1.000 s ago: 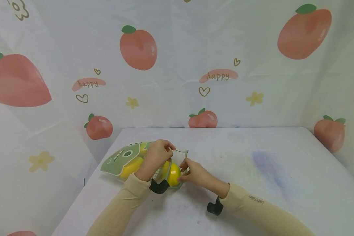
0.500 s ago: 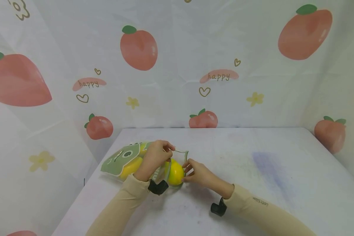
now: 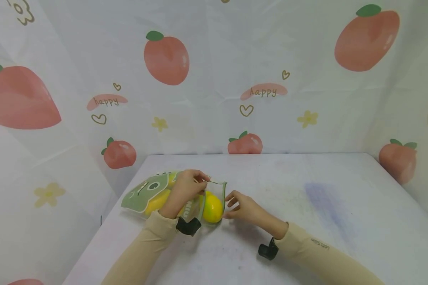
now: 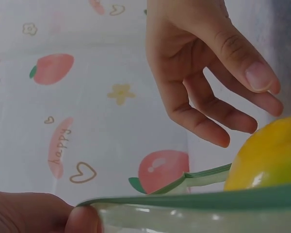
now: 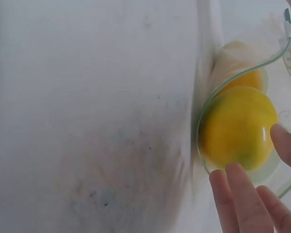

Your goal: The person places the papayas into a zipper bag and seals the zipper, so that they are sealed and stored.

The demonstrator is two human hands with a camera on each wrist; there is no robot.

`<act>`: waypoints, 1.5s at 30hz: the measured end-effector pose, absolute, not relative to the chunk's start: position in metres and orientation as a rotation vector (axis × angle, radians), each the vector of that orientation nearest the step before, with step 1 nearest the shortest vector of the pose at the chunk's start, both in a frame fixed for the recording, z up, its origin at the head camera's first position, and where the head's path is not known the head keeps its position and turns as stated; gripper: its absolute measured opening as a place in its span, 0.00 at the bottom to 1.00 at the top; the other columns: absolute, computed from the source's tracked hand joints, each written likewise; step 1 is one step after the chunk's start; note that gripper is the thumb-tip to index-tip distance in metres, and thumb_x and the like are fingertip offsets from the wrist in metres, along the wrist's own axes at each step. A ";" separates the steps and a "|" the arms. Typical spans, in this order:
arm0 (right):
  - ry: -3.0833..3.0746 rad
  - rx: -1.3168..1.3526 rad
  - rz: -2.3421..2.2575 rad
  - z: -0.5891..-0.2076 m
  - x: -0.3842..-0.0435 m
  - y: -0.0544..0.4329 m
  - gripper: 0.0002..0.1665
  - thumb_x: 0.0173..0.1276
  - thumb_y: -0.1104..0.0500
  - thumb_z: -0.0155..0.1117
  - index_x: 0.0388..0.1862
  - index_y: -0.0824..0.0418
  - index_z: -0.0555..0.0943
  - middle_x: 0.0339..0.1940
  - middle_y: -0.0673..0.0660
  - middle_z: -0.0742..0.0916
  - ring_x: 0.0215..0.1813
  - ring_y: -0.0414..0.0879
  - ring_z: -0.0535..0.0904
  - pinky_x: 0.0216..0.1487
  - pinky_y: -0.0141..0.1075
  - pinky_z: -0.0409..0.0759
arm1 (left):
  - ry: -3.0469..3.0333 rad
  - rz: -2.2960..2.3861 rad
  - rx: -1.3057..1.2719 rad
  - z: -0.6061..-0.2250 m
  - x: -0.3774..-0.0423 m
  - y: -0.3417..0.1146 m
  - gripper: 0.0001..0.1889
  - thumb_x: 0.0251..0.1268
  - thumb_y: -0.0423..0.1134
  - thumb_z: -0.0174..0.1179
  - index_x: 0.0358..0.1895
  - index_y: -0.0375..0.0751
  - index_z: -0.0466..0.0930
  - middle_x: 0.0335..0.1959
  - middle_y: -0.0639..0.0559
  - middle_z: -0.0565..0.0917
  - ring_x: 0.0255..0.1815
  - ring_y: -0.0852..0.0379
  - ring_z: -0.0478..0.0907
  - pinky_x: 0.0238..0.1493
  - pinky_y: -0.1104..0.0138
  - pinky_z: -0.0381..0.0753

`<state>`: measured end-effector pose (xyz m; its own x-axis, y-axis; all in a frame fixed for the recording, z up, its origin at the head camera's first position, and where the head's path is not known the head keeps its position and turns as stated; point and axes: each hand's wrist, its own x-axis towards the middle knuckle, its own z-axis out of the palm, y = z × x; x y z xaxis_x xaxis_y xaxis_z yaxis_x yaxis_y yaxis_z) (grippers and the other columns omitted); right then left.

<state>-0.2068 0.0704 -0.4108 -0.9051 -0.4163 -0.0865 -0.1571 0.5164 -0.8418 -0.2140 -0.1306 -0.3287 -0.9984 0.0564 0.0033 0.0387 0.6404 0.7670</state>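
Observation:
A clear zip bag (image 3: 135,200) with a green cartoon face lies on its side, its mouth held apart toward the right. My left hand (image 3: 187,189) pinches the upper rim of the bag between thumb and fingers. Just inside the mouth rests a glossy yellow fruit (image 3: 213,208) with a green tinge, its exact kind unclear. My right hand (image 3: 244,208) is beside the mouth, fingers spread and loosely bent, holding nothing; in the left wrist view it is apart from the fruit. More yellow fruit (image 3: 158,201) shows through the bag's clear part.
The bag lies on the left of a white table (image 3: 271,174) with a bluish stain (image 3: 324,206). White cloth (image 3: 207,59) printed with peaches hangs behind and at the sides. A white zip slider (image 5: 289,28) sits at the bag's corner.
My right hand has drawn back to the right, away from the yellow fruit. The fruit now sits slightly nearer the bag's mouth. My left hand keeps its pinch on the rim.

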 end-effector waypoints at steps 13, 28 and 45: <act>2.368 -0.624 -1.481 -0.396 -0.201 0.084 0.20 0.66 0.55 0.65 0.53 0.63 0.75 0.46 0.58 0.83 0.44 0.53 0.84 0.47 0.41 0.81 | 2.727 1.431 0.045 -0.331 -0.217 -0.137 0.06 0.59 0.32 0.62 0.38 0.40 0.86 0.35 0.44 0.81 0.24 0.57 0.81 0.38 0.60 0.85; 2.050 -0.733 -1.476 -0.413 -0.161 0.048 0.16 0.69 0.57 0.61 0.47 0.69 0.80 0.35 0.52 0.84 0.34 0.47 0.82 0.36 0.33 0.81 | 2.627 1.537 0.110 -0.334 -0.216 -0.144 0.06 0.62 0.33 0.63 0.40 0.38 0.86 0.39 0.39 0.82 0.25 0.57 0.79 0.42 0.57 0.85; 1.709 -0.430 -1.943 -0.438 -0.143 0.008 0.20 0.70 0.61 0.58 0.51 0.77 0.72 0.43 0.69 0.86 0.43 0.52 0.86 0.46 0.43 0.84 | 2.591 1.610 0.073 -0.337 -0.216 -0.143 0.06 0.61 0.32 0.63 0.40 0.36 0.85 0.38 0.44 0.81 0.25 0.59 0.80 0.36 0.66 0.85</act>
